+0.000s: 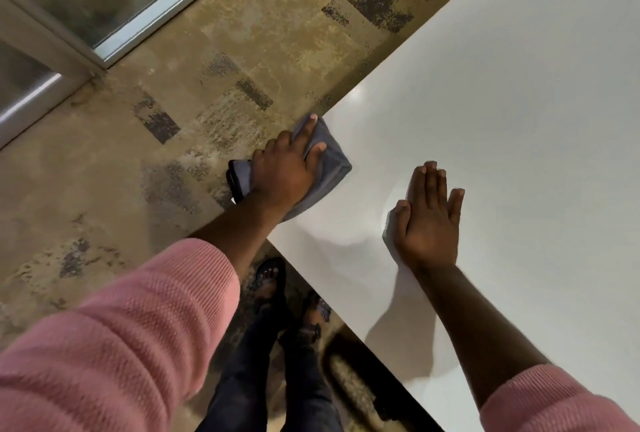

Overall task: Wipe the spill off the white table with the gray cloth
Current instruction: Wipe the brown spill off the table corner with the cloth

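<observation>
The gray cloth [332, 168] lies on the left edge of the white table [519, 120], near its close corner, with one end hanging off over the patterned carpet [138, 189]. The left hand [287, 172] presses it, index and thumb straight, the other fingers bent over the edge around it. The right hand [429, 223] rests flat on the table just beside, fingers straight, holding nothing. Bare tabletop stretches beyond both hands.

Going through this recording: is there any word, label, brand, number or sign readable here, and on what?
None: no text shows on the gray cloth, the white table, the pink sleeve or the floor, whose dark patches are pattern, not letters.
</observation>
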Motion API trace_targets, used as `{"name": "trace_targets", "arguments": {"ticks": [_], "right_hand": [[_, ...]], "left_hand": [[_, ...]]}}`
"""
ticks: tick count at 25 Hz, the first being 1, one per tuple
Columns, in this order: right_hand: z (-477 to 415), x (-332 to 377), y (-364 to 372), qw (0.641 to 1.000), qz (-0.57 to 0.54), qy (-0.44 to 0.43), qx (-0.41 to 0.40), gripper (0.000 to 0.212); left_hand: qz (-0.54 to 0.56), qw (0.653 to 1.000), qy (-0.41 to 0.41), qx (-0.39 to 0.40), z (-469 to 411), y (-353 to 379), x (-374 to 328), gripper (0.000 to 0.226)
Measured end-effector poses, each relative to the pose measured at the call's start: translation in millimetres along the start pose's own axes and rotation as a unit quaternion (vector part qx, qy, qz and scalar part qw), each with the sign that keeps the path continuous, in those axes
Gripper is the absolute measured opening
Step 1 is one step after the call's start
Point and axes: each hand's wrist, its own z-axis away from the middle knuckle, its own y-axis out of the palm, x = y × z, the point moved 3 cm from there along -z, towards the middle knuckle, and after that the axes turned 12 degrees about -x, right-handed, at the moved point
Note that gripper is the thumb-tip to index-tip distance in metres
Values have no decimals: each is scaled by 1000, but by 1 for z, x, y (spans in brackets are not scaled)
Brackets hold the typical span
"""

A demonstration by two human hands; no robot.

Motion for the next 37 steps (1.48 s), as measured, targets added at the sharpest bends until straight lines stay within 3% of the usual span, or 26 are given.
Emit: {"name": "trace_targets", "arguments": {"ticks": [5, 8, 12, 20, 23, 25, 29, 33, 35, 37], "right_hand": [[30, 60, 9, 987, -16, -161, 7, 67], [35, 71, 12, 988, 3, -156, 12, 67], [33, 69, 11, 986, 21, -165, 14, 67], [33, 68, 17, 985, 30, -168, 29, 70], [33, 67, 21, 984, 42, -170, 26, 69], [33, 65, 23, 985, 42, -167, 27, 69], [33, 63, 25, 984, 45, -168, 24, 70], [34, 64, 25, 982, 56, -181, 1, 69], [32, 65, 25, 982, 52, -181, -1, 70], [33, 64, 25, 982, 51, -182, 2, 70]], "left_hand": [[-30, 996, -67, -44, 67, -16, 36, 56], [-38, 993, -110, -31, 91, -24, 49, 57], [41, 993, -113, -18, 46, -15, 43, 54], [83, 967, -211, -118, 96, -10, 47, 47], [172, 962, -203, -58, 64, -6, 61, 48], [237, 948, -209, -41, 52, -6, 70, 50], [208, 918, -307, -139, 104, -7, 38, 58], [249, 886, -372, -117, 104, -4, 32, 75], [280, 866, -401, -104, 89, -9, 45, 70], [305, 861, -379, -148, 93, -15, 47, 48]]}}
